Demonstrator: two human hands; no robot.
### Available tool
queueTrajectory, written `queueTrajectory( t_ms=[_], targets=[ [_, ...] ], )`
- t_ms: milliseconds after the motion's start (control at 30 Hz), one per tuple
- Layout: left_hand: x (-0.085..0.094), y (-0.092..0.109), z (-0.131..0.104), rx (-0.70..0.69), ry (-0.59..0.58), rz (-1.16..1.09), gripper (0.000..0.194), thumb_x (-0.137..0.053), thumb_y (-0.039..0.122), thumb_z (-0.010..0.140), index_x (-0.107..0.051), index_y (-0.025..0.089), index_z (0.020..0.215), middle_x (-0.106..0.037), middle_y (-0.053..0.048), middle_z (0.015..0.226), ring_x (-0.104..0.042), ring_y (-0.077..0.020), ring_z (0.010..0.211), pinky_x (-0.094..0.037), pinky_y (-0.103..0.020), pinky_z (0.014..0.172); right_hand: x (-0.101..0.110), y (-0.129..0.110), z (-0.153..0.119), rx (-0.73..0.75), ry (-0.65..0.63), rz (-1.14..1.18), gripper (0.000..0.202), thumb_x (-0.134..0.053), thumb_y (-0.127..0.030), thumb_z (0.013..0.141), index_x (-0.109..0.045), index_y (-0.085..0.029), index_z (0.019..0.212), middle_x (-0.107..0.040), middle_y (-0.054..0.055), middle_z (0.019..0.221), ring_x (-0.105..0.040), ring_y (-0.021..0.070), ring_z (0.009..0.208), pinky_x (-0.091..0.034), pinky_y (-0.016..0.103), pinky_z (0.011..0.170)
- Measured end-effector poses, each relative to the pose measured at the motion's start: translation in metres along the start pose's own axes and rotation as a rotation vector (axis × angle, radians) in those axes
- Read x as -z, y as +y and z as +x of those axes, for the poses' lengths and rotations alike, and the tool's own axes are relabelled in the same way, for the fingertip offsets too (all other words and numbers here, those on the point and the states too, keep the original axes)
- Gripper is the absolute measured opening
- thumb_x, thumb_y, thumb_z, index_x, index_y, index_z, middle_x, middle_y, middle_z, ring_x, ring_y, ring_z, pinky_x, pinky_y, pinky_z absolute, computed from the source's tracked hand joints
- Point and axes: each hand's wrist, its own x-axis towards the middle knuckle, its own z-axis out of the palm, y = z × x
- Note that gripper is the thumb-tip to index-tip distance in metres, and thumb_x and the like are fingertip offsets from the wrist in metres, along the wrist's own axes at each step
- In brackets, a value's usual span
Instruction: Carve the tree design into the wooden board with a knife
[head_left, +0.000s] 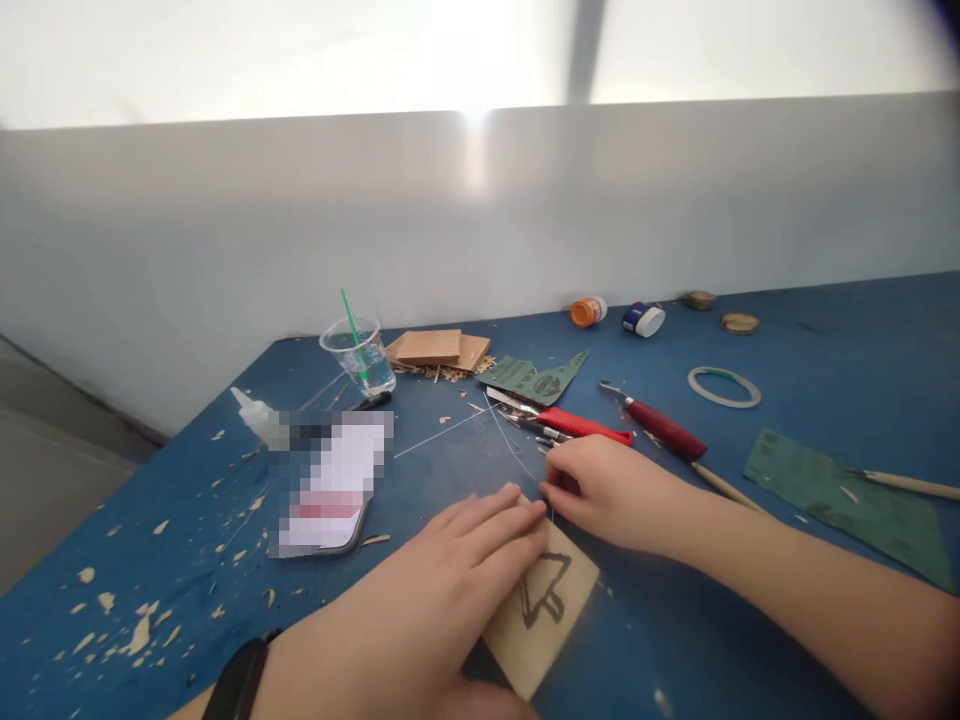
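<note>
A pale wooden board point(559, 610) with a dark-outlined arrow-like drawing lies at the front of the table. My left hand point(465, 570) is spread across its left side, fingers over the top and thumb low near the bottom edge, gripping it. At the board's far corner, my right hand point(589, 490) is closed in a pinch on a fine pale thread point(510, 440); whether it is thread or thin wire is hard to tell. Just beyond lie a red-handled cutter point(585, 425) and a hooked carving knife point(667, 430) with a dark red handle.
Left are a phone point(337, 490), a squeeze bottle point(255, 415) and a plastic cup point(360, 360) of liquid. Wood blocks point(431, 347), green sandpaper point(534, 380), paint pots point(589, 311) and a tape ring point(724, 387) sit farther back. Shavings point(140, 633) litter the blue table point(187, 490).
</note>
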Motion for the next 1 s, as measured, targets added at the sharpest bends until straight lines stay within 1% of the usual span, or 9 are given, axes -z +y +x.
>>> queueTrajectory(
  t_ms=[200, 333, 433, 567, 667, 733, 800, 900, 1000],
  targets=[
    [0.000, 0.000, 0.004, 0.135, 0.058, 0.040, 0.096, -0.092, 0.073, 0.070, -0.064, 0.020, 0.146, -0.060, -0.019, 0.152, -0.052, -0.0466, 0.140, -0.049, -0.065, 0.116, 0.030, 0.026, 0.012, -0.071, 0.133, -0.187, 0.023, -0.056, -0.029, 0.101, -0.059, -0.022, 0.079, -0.069, 0.007, 0.083, -0.059, 0.0211, 0.075, -0.034, 0.032, 0.063],
    [0.003, 0.001, 0.000, 0.239, 0.091, 0.049, 0.089, -0.089, 0.078, 0.069, -0.069, 0.018, 0.130, -0.061, -0.017, 0.134, -0.056, -0.0430, 0.125, -0.053, -0.061, 0.109, 0.046, 0.040, 0.009, -0.111, 0.017, -0.259, 0.025, -0.064, -0.036, 0.097, -0.061, -0.023, 0.076, -0.068, 0.006, 0.076, -0.059, 0.0215, 0.066, -0.031, 0.032, 0.057],
    [0.003, 0.003, 0.001, 0.329, 0.097, 0.023, 0.084, -0.091, 0.074, 0.069, -0.069, 0.016, 0.126, -0.060, -0.016, 0.130, -0.057, -0.0418, 0.122, -0.053, -0.059, 0.106, 0.046, 0.037, 0.004, -0.137, -0.049, -0.294, 0.028, -0.072, -0.045, 0.093, -0.062, -0.024, 0.077, -0.067, 0.005, 0.071, -0.060, 0.0225, 0.060, -0.030, 0.032, 0.053],
    [0.004, 0.014, 0.004, 0.505, 0.081, 0.071, 0.086, -0.087, 0.076, 0.071, -0.068, 0.014, 0.127, -0.060, -0.019, 0.127, -0.058, -0.0453, 0.118, -0.051, -0.065, 0.104, 0.040, 0.024, -0.002, -0.125, -0.086, -0.321, 0.016, -0.074, -0.027, 0.088, -0.064, -0.023, 0.077, -0.065, 0.004, 0.068, -0.061, 0.0220, 0.057, -0.030, 0.031, 0.050],
    [0.006, 0.021, -0.001, 0.563, 0.032, 0.147, 0.074, -0.084, 0.071, 0.074, -0.071, 0.014, 0.119, -0.065, -0.018, 0.116, -0.064, -0.0457, 0.109, -0.055, -0.062, 0.095, 0.039, 0.018, -0.004, -0.083, -0.058, -0.304, 0.013, -0.067, -0.021, 0.090, -0.063, -0.023, 0.078, -0.066, 0.004, 0.071, -0.061, 0.0208, 0.059, -0.032, 0.031, 0.052],
    [0.008, 0.020, -0.008, 0.549, 0.021, 0.135, 0.055, -0.081, 0.061, 0.081, -0.072, 0.018, 0.114, -0.069, -0.014, 0.109, -0.069, -0.0410, 0.102, -0.059, -0.053, 0.088, 0.040, 0.016, -0.007, -0.046, -0.010, -0.280, 0.011, -0.064, -0.018, 0.089, -0.060, -0.023, 0.080, -0.067, 0.004, 0.076, -0.061, 0.0207, 0.062, -0.035, 0.031, 0.054],
    [0.008, 0.012, -0.017, 0.506, 0.054, 0.101, 0.046, -0.078, 0.055, 0.086, -0.072, 0.022, 0.117, -0.073, -0.013, 0.114, -0.074, -0.0378, 0.103, -0.061, -0.047, 0.087, 0.043, 0.014, -0.013, -0.008, 0.040, -0.249, 0.011, -0.063, -0.016, 0.089, -0.057, -0.024, 0.083, -0.067, 0.004, 0.080, -0.062, 0.0210, 0.066, -0.037, 0.031, 0.057],
    [0.006, -0.006, -0.024, 0.348, 0.127, 0.101, 0.067, -0.080, 0.059, 0.085, -0.066, 0.021, 0.139, -0.065, -0.020, 0.147, -0.067, -0.0448, 0.129, -0.060, -0.055, 0.102, 0.043, 0.006, -0.027, 0.065, 0.057, -0.176, 0.012, -0.060, -0.020, 0.095, -0.053, -0.027, 0.087, -0.065, 0.000, 0.074, -0.059, 0.0192, 0.058, -0.036, 0.031, 0.051],
    [0.002, -0.021, -0.022, 0.075, 0.149, 0.065, 0.076, -0.081, 0.054, 0.089, -0.057, 0.020, 0.152, -0.048, -0.022, 0.167, -0.049, -0.0453, 0.151, -0.046, -0.061, 0.123, 0.036, -0.004, -0.042, 0.295, 0.120, -0.104, 0.018, -0.065, -0.022, 0.098, -0.051, -0.029, 0.087, -0.062, -0.006, 0.065, -0.054, 0.0161, 0.045, -0.032, 0.032, 0.044]
  ],
)
